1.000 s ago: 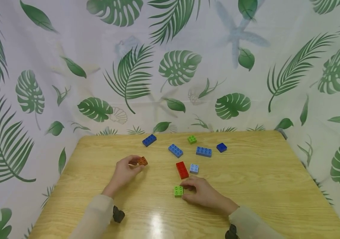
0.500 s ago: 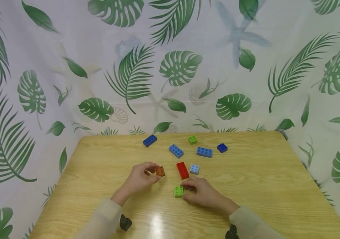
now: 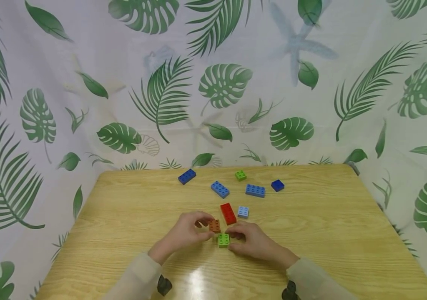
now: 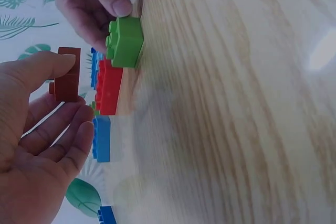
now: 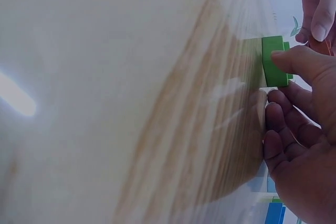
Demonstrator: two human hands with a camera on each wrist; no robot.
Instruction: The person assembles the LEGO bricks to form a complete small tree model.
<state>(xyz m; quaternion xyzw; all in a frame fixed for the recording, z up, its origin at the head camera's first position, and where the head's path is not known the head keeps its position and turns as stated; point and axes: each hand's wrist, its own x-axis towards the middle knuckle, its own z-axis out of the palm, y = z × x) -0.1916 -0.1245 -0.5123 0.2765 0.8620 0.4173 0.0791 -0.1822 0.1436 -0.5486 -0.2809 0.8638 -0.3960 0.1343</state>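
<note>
My left hand (image 3: 186,231) pinches an orange-brown toy brick (image 3: 214,226) between thumb and fingers; in the left wrist view this brick (image 4: 67,75) is held above the table. Just right of it, my right hand (image 3: 254,241) grips a light green brick (image 3: 223,240) by its side, thumb on the near side. That green brick (image 5: 274,61) rests on the table, studs up. The two held bricks are close together; whether they touch cannot be told. Behind them lie a red brick (image 3: 228,213) and a small pale blue brick (image 3: 243,212).
Farther back on the wooden table (image 3: 123,216) lie a dark blue brick (image 3: 187,176), two mid-blue bricks (image 3: 219,189), a second green brick (image 3: 240,175) and a small deep blue brick (image 3: 277,185). A leaf-patterned cloth (image 3: 183,158) hangs behind the table.
My left hand has carried the orange-brown brick to the right and nearer, up to the green brick. My right hand has stayed in place with the green brick.
</note>
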